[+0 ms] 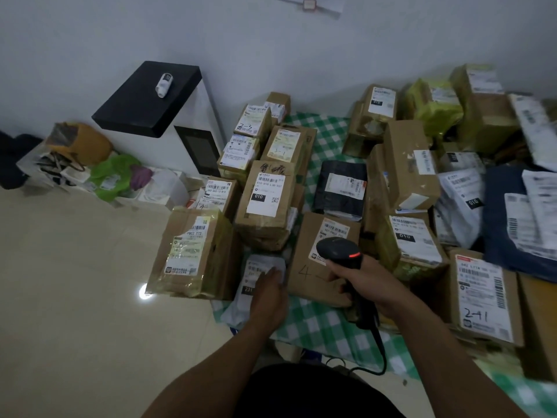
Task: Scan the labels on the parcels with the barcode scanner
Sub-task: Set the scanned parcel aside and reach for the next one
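- Fingers (339, 285) of my right hand (364, 286) curl round the scanner (339, 251) handle; my left hand (268, 294) lies flat, fingers straight, on a white bag (259, 267).
- Scanner head hovers over the box (313, 279) label (334, 232), at 12 o'clock from my right hand.
- I judge that label is being scanned; next, swing to the bag at 9 o'clock.

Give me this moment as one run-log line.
left hand: resting on white poly mailer | right hand: gripping barcode scanner, red light on | beneath scanner: cardboard box marked 4
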Demonstrator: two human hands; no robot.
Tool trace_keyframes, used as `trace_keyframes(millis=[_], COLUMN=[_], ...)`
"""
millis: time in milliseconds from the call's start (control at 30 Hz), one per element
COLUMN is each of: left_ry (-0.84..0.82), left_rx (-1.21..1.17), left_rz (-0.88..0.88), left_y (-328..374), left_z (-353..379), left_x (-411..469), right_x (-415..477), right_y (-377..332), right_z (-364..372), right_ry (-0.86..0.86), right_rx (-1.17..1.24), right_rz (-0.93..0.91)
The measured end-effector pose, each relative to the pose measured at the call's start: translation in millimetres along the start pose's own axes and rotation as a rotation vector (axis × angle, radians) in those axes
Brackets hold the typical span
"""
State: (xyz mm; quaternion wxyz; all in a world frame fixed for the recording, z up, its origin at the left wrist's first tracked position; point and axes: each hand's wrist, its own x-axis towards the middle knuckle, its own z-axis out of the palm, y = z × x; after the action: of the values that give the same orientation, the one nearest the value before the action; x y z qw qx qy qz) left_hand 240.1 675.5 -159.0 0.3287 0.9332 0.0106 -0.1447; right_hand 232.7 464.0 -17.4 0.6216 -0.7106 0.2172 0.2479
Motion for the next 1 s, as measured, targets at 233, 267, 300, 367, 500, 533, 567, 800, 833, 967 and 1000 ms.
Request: trace_keyframes(millis=[233,267,300,367,500,533,567,800,833,967,1000], left_ry=[-0.135,-0.135,-0.12,-0.09,-0.056,-0.059,-0.058,-0.069,-0.087,-0.206,-0.224], left_rx=[-0.201,-0.15,-0.086,-0.019,-0.279,-0.34,-0.403,-0.596,-0.581,-0.554,-0.551], left_rz=[-0.031,-0.03,-0.042,-0.074,-0.145,-0.148,-0.15,-0.291,-0.28,-0.238,-0.222], left_y=[44,47,49,46,53,56,57,53,53,57,59], left_z=[8,11,13,21,14,11,8,-10,-14,-21,-24], left_x=[26,30,32,37,28,23,19,15,16,21,21], right_x=[-9,-9,-10,-10,-10,-10,-10,-9,-9,-7,-7], right_y=[11,12,14,17,21,21,21,21,21,17,15], right_z=[-14,-16,-17,-20,-23,-22,-22,-24,-25,-26,-27], right_ry=[0.081,0.102,0.121,0.137,0.154,0.153,0.154,0.178,0.177,0.183,0.184], right_rx=[0.031,0.042,0.052,0.056,0.092,0.104,0.116,0.12,0.119,0.118,0.125], right_rz=[-0.013,-0.016,-0.014,0.002,0.021,0.018,0.014,-0.015,-0.016,-0.027,-0.035])
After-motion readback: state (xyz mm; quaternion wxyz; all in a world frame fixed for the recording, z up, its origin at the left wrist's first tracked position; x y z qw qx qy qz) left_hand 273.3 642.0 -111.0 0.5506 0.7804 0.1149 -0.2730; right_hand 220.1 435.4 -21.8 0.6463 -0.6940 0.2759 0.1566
